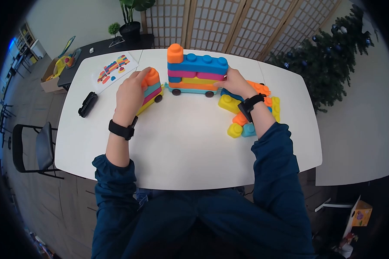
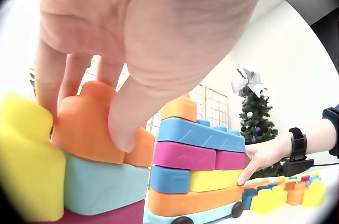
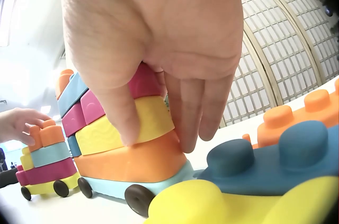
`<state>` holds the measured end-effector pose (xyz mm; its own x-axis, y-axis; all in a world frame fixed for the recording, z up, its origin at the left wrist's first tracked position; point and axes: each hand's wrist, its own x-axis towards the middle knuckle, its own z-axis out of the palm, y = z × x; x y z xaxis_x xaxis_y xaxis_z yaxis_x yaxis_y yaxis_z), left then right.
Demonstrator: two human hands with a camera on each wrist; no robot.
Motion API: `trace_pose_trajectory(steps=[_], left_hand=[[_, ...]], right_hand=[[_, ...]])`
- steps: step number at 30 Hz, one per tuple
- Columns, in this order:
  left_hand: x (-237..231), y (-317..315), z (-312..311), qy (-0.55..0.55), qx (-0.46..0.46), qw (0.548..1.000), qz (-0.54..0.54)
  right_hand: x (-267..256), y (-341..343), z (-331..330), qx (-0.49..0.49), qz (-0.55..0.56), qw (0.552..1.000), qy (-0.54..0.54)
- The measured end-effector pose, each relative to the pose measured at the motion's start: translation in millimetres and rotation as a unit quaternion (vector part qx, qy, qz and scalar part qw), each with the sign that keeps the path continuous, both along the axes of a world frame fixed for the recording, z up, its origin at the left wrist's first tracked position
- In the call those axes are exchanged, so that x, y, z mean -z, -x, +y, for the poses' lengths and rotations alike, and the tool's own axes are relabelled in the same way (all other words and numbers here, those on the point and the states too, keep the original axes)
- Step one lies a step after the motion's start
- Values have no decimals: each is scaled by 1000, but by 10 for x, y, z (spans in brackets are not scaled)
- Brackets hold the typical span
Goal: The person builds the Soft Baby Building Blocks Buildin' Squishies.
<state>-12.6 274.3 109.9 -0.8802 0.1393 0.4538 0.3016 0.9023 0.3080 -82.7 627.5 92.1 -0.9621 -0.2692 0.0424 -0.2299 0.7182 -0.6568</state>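
On the table stand two wheeled block stacks. My left hand (image 1: 130, 96) grips the orange top block (image 2: 87, 123) of the smaller stack (image 1: 152, 91), thumb on one side and fingers on the other. The taller stack (image 1: 197, 71) has a light blue wheeled base, orange, yellow, blue and magenta layers, a long blue block and an orange block on top. My right hand (image 1: 241, 84) holds this stack's right end, its thumb on the yellow block (image 3: 153, 121) and fingers round the far side.
Loose blocks, among them a yellow one (image 1: 230, 104) and a dark blue one (image 3: 259, 155), lie by my right wrist. A printed picture sheet (image 1: 100, 73) lies at the table's back left, with a black object (image 1: 88, 104) in front of it.
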Motion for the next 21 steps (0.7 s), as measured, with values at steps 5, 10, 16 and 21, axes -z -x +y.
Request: trace_pose_trajectory(steps=[5, 10, 16, 21], left_hand=[[14, -3, 12, -1, 3, 1000, -2], [-4, -9, 32, -2, 27, 995, 91], [-230, -622, 239, -157, 145, 973, 83], [-112, -994, 450, -198, 208, 958, 1]], right_hand=[[5, -3, 2, -1, -6, 1000, 0], [-36, -128, 150, 12, 37, 998, 48], [-263, -225, 887, 28, 7, 989, -148], [-47, -330, 1172, 17, 0, 974, -225]])
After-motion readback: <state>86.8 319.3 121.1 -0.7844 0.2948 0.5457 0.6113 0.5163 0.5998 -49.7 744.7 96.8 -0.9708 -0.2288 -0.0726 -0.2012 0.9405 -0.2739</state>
